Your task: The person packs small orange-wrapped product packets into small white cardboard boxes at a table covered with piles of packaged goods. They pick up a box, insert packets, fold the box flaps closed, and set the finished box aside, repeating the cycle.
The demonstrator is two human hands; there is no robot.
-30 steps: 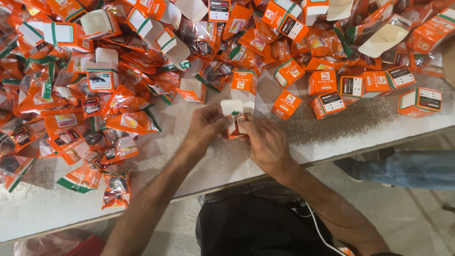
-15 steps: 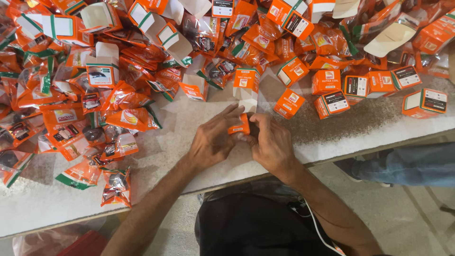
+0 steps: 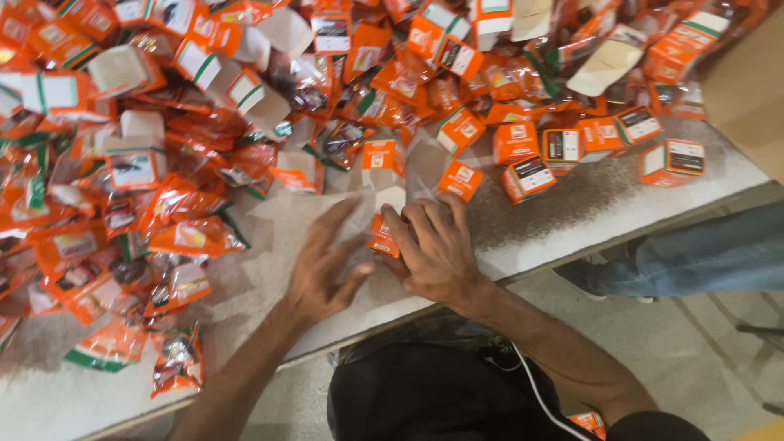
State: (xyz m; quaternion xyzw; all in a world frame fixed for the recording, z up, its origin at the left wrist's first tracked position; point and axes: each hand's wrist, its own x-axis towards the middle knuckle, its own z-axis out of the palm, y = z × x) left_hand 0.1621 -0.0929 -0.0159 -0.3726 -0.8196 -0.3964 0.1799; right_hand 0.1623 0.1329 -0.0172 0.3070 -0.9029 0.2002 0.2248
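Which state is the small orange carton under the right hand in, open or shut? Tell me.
Open: the small orange carton has a white flap sticking up past the right hand.

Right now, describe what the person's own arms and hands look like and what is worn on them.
Both forearms are bare, with no sleeves visible. The left hand and right hand wear no gloves; no rings or watch can be made out. A thin white cable runs beside the right forearm over dark clothing.

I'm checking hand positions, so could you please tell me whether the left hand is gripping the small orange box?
No: the left hand lies open with fingers spread on the table, while the right hand holds the small orange box.
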